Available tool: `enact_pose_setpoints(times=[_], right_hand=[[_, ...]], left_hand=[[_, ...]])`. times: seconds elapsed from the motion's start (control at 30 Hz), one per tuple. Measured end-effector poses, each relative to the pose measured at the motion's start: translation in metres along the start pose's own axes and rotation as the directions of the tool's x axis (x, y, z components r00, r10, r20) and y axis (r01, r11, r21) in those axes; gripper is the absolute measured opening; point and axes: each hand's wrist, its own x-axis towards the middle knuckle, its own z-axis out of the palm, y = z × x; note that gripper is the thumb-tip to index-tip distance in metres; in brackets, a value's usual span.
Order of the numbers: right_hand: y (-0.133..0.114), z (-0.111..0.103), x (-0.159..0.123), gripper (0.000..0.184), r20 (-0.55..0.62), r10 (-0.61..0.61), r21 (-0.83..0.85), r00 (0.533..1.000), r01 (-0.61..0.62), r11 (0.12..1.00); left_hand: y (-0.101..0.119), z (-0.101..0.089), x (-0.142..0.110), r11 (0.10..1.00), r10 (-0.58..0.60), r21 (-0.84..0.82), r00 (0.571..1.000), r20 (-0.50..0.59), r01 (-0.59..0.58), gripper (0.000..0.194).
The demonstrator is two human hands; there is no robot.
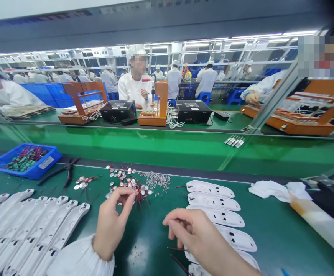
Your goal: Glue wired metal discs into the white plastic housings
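My left hand (113, 220) has its thumb and index fingertip pinched at the near edge of a heap of silver discs with red wires (129, 183). Whatever lies between those fingertips is too small to make out. To the right, my right hand (194, 234) hovers with curled fingers, thumb close against the index finger, and no object shows in it. It partly covers a column of white elongated plastic shells (227, 218), some with dark red wires sticking out to the left. Small clear plastic pieces (158, 180) lie just right of the disc heap.
More white shells (64, 226) lie in a row at left. Behind them are black-handled pliers (69, 170) and a blue tray (47, 163) of wired parts. A white cloth (270, 190) lies at right. Across a green strip, co-workers sit by orange fixtures (161, 103) and black boxes (194, 111).
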Motion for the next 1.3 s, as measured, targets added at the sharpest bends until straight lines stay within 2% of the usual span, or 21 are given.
enact_pose_setpoints(times=[0.1,0.17,0.2,0.27,0.33,0.37,0.43,0.47,0.5,0.57,0.6,0.63,0.67,0.7,0.77,0.8,0.9,0.97,1.17,1.23,1.3], right_hand=[[0.005,0.011,0.016,0.025,0.045,0.031,0.143,0.999,-0.037,0.989],[0.007,0.018,0.028,0.035,0.075,0.048,0.251,0.996,-0.065,0.966],[0.007,0.022,0.034,0.041,0.092,0.06,0.291,0.994,-0.084,0.953],[0.005,0.029,0.042,0.045,0.114,0.076,0.336,0.991,-0.11,0.935],[0.002,0.035,0.046,0.037,0.114,0.075,0.379,0.991,-0.113,0.918],[0.0,0.037,0.048,0.031,0.105,0.07,0.4,0.992,-0.107,0.91],[-0.001,0.039,0.05,0.019,0.07,0.06,0.44,0.996,-0.085,0.894],[-0.001,0.039,0.051,0.016,0.051,0.055,0.458,0.997,-0.072,0.886],[-0.001,0.039,0.052,0.015,0.035,0.051,0.474,0.998,-0.061,0.878],[0.001,0.036,0.053,0.016,0.022,0.044,0.502,0.999,-0.049,0.863],[0.001,0.034,0.053,0.018,0.026,0.04,0.514,0.999,-0.048,0.856],[0.001,0.032,0.053,0.02,0.035,0.036,0.525,0.999,-0.049,0.85],[0.001,0.03,0.052,0.023,0.043,0.031,0.535,0.999,-0.049,0.843],[0.001,0.028,0.05,0.026,0.048,0.025,0.544,0.999,-0.047,0.838],[0.001,0.026,0.048,0.032,0.051,0.015,0.558,0.999,-0.041,0.829],[0.001,0.025,0.046,0.034,0.044,0.009,0.563,0.999,-0.032,0.826],[0.004,0.025,0.045,0.034,-0.023,-0.002,0.572,1.0,0.015,0.82],[0.005,0.023,0.045,0.03,-0.075,-0.006,0.577,0.997,0.049,0.815],[-0.009,0.003,0.037,0.029,-0.231,-0.049,0.631,0.972,0.188,0.753],[-0.015,-0.006,0.031,0.029,-0.202,-0.113,0.601,0.973,0.214,0.77],[-0.018,-0.012,0.025,0.027,-0.077,-0.158,0.53,0.984,0.174,0.83]], left_hand=[[0.007,0.005,-0.004,0.99,0.136,0.025,0.991,0.001,-0.136,0.007],[0.012,0.007,-0.01,0.951,0.298,0.082,0.954,0.034,-0.299,0.007],[0.015,0.008,-0.014,0.909,0.392,0.123,0.917,0.071,-0.398,0.009],[0.017,0.01,-0.022,0.781,0.559,0.223,0.812,0.165,-0.583,0.015],[0.016,0.013,-0.031,0.629,0.667,0.35,0.713,0.216,-0.694,0.024],[0.015,0.014,-0.035,0.564,0.699,0.412,0.679,0.223,-0.716,0.026],[0.011,0.016,-0.039,0.502,0.726,0.502,0.659,0.198,-0.704,0.027],[0.009,0.016,-0.04,0.511,0.723,0.51,0.667,0.181,-0.692,0.024],[0.008,0.016,-0.039,0.551,0.703,0.494,0.693,0.16,-0.673,0.02],[0.006,0.014,-0.034,0.717,0.589,0.406,0.804,0.083,-0.567,0.014],[0.005,0.013,-0.03,0.813,0.493,0.325,0.868,0.054,-0.482,0.021],[0.005,0.012,-0.026,0.895,0.381,0.224,0.923,0.059,-0.384,0.03],[0.005,0.011,-0.023,0.952,0.272,0.118,0.957,0.102,-0.283,0.036],[0.005,0.01,-0.02,0.981,0.184,0.021,0.967,0.177,-0.191,0.038],[0.006,0.01,-0.015,0.993,0.086,-0.109,0.944,0.319,-0.053,0.033],[0.006,0.011,-0.015,0.99,0.057,-0.138,0.938,0.342,-0.01,0.028],[0.008,0.013,-0.015,0.986,0.014,-0.162,0.958,0.286,0.035,0.01],[0.009,0.015,-0.015,0.982,-0.019,-0.175,0.958,0.287,0.072,0.011],[-0.006,0.02,-0.007,0.93,-0.202,-0.217,0.907,0.37,0.296,0.015],[-0.012,0.02,-0.003,0.886,-0.275,-0.255,0.88,0.386,0.388,0.025],[-0.013,0.02,0.0,0.829,-0.334,-0.301,0.849,0.409,0.471,0.037]])
